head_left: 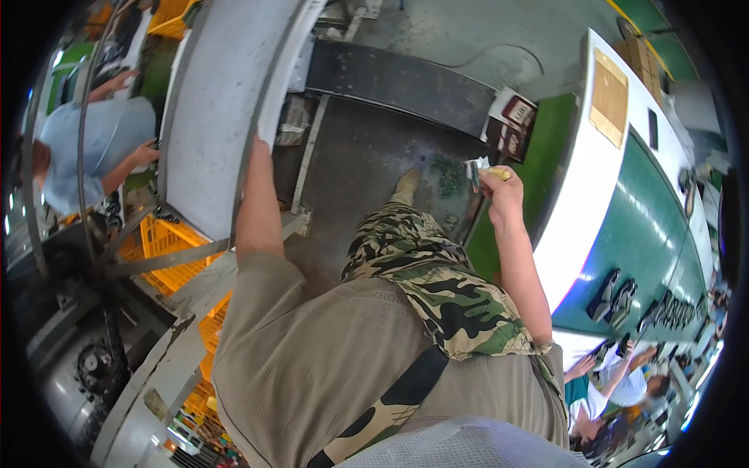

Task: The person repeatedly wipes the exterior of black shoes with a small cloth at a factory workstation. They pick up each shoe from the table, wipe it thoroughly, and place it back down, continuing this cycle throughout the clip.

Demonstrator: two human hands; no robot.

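My right hand [503, 191] is closed around the yellowish handle of a brush-like tool [474, 170]. Its white-and-dark head sticks out on the left, above the dark floor. On the other side, my left hand [260, 150] meets the edge of a long white bench top [214, 101]. The fingers of that hand are hidden at the edge, so their grip does not show. I wear a camouflage apron [460, 304] over a brown shirt, and one shoe [406, 186] shows below.
A low dark beam [398, 82] crosses ahead, with a white-and-brown box [515, 117] at its right end. Right of me runs a green conveyor belt [640, 226] carrying several dark shoes [612, 298]. Yellow crates [168, 246] and a co-worker in light blue [97, 148] are at the left.
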